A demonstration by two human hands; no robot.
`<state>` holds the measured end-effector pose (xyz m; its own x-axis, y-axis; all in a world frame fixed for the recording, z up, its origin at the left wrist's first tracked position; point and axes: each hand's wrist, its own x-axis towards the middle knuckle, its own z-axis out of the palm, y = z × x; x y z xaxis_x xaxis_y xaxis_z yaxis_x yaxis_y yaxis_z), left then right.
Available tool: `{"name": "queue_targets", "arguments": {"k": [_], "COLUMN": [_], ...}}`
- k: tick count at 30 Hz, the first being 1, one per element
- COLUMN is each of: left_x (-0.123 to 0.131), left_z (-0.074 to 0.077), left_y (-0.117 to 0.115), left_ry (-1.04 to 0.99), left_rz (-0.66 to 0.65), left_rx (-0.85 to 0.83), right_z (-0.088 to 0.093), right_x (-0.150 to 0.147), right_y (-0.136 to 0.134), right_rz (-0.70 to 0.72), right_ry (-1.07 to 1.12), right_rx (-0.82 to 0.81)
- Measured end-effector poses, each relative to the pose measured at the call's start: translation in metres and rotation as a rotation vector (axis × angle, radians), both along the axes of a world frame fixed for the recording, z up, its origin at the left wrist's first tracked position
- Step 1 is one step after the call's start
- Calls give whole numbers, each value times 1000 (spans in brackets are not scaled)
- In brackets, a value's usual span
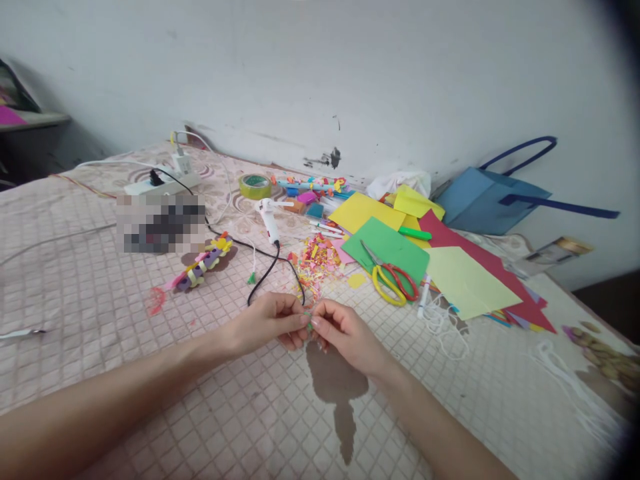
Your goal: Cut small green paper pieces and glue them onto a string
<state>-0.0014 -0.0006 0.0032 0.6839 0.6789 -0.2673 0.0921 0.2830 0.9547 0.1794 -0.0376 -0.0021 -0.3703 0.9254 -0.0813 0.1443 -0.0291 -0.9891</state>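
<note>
My left hand and my right hand meet above the table, fingertips nearly touching. Both are closed in a pinch on a small green piece, mostly hidden by the fingers; its kind is too small to tell. Just beyond the hands lies a heap of tiny coloured paper scraps. A white hot glue gun with a black cord rests behind my left hand. Near it is a white string with a small green end. Scissors with yellow and red handles lie on green paper.
Coloured sheets, including dark red paper, spread to the right beside white string and a blue bag. Left are a decorated flower strip and a power strip. Yellow tape lies at the back.
</note>
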Motion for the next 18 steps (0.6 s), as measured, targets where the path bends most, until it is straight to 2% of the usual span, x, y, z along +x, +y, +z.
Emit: {"name": "queue_targets", "arguments": {"k": [3, 8, 13, 18], "left_x": [1, 1, 3, 1], "left_z": [0, 0, -1, -2], "left_y": [0, -2, -5, -2], "left_ry": [28, 37, 89, 100], "left_rz": [20, 63, 77, 92], "left_rx": [82, 178, 269, 269], "right_z": [0, -1, -4, -7], "right_x": [1, -3, -4, 0], "right_y": [0, -2, -1, 2], "right_rz": [-5, -18, -46, -72], "right_ry": [-8, 29, 2, 41], "right_rx": [16, -64, -4, -61]}}
